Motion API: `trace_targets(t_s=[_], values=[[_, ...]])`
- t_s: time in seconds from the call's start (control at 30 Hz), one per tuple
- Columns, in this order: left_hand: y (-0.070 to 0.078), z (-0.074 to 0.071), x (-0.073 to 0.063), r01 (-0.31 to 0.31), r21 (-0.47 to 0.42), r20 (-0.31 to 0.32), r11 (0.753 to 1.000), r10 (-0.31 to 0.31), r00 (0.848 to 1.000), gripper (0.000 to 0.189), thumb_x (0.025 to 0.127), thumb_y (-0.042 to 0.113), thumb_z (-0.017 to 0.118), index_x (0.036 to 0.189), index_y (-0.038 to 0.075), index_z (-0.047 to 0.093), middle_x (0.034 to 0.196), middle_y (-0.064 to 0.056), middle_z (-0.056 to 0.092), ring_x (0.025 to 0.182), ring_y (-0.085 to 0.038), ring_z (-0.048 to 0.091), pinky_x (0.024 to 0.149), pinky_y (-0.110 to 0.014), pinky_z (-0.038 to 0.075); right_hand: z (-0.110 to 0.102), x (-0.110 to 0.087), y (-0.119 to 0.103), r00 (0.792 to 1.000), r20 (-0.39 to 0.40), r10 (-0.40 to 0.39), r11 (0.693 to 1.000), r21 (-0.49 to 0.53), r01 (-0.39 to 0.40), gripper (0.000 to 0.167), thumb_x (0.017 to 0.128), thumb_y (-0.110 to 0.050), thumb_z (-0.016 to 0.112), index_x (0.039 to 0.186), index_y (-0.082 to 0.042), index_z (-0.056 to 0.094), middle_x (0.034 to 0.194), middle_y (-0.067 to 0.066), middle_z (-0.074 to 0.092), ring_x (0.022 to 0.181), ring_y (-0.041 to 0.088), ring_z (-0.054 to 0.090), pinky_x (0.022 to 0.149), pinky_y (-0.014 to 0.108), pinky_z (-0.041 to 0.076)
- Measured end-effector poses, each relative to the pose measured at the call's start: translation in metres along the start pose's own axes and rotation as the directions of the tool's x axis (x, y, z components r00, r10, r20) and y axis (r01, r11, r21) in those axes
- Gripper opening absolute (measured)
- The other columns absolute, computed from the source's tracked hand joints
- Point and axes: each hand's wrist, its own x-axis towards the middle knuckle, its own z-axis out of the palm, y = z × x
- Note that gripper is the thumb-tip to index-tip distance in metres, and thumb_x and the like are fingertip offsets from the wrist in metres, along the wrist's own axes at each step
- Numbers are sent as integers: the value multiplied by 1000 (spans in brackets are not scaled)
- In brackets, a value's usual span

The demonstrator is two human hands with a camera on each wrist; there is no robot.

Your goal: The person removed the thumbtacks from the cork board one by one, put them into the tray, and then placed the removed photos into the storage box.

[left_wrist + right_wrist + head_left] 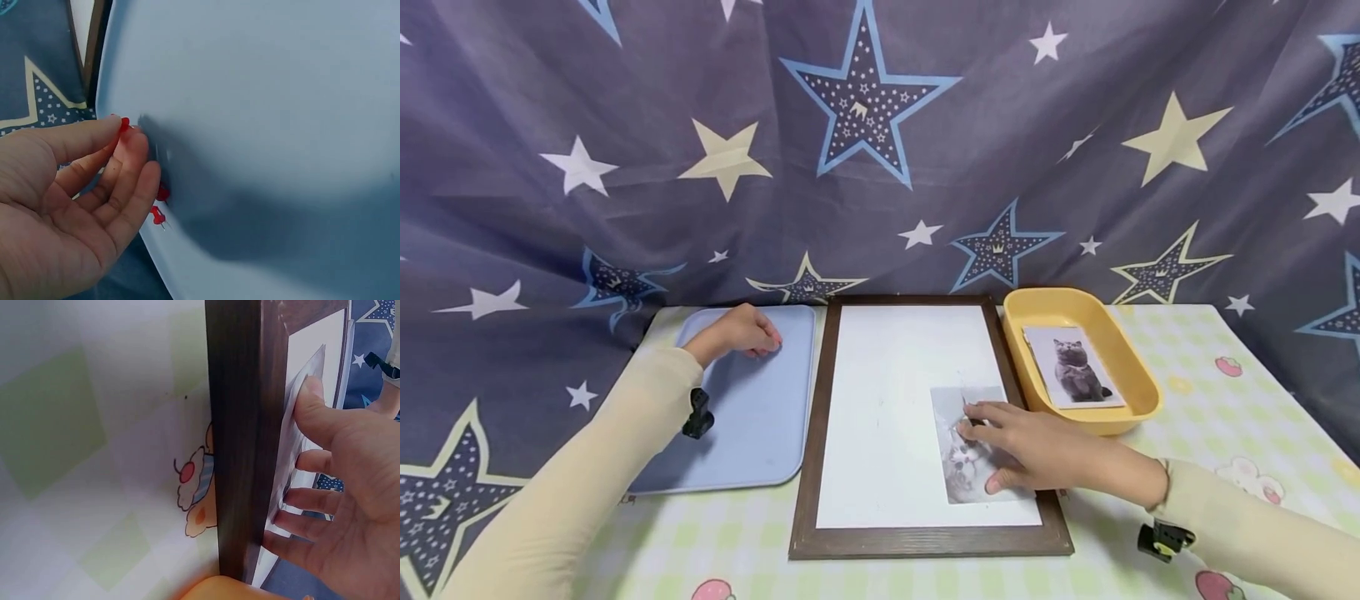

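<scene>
Over the far part of the blue tray [745, 450], my left hand [741, 329] pinches a red push pin [125, 123] between thumb and fingertips. Another push pin [158, 216] lies in the tray, and a further one [163, 192] shows partly behind the fingers. My right hand [1037, 446], fingers spread, presses a cat photo [955, 479] onto the white board [880, 417] near its lower right. The right wrist view shows the photo's edge [317, 356] slightly raised by the thumb. Part of the picture is hidden under the fingers.
A dark brown wooden frame [925, 546] borders the board. Right of it stands a yellow basin [1138, 375] holding a stack of photos with a grey cat picture [1075, 367] on top. A checked cloth [1195, 400] covers the table, and a star-patterned curtain [880, 225] hangs behind.
</scene>
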Motion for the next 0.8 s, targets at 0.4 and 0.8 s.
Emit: trace_targets(t_s=[0.4,0.8], values=[[3,6,2,17,85,-15,996,-16,1000,15,90,6,72,99,-5,75,73,-5,71,72,-15,64,71,-33,59,0,-3,0,1000,-3,-3,1000,10,3,79,90,-62,59,149,-10,53,149,20,52,133,39,54,90,46,60],[2,7,1,13,116,-36,993,-9,999,12,86,7,74,94,-3,76,67,0,66,67,-12,60,63,-27,54,1,-2,0,999,-32,-24,999,-29,23,78,89,-62,59,147,-9,55,147,20,54,131,38,56,87,45,61]])
